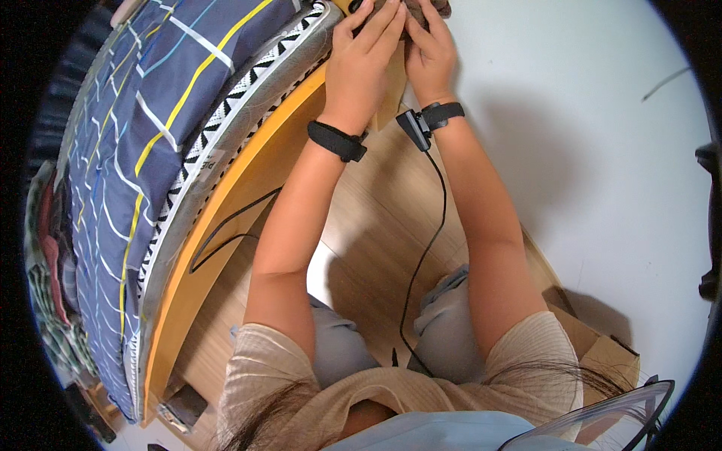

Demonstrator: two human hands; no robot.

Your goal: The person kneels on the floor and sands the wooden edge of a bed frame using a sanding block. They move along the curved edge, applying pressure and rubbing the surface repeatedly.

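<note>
At the top edge, my left hand (367, 39) lies with its fingers stretched out flat over a dark brown, soft-looking item (440, 7). Close beside it on the right is my right hand (431, 56), its fingers extended along the same brown item. The fingertips and most of that item are cut off by the picture's edge. A tan panel (391, 94) shows just below the hands. Each wrist wears a black strap, and a small black device (414, 130) with a cable sits at the right wrist.
To the left stands a bed with a yellow-orange wooden side rail (226, 184) and a blue checked quilt (143, 113). A white wall (594, 135) rises on the right. A black cable (442, 218) hangs between my arms over the wood floor (376, 195). A cardboard box (611, 357) stands lower right.
</note>
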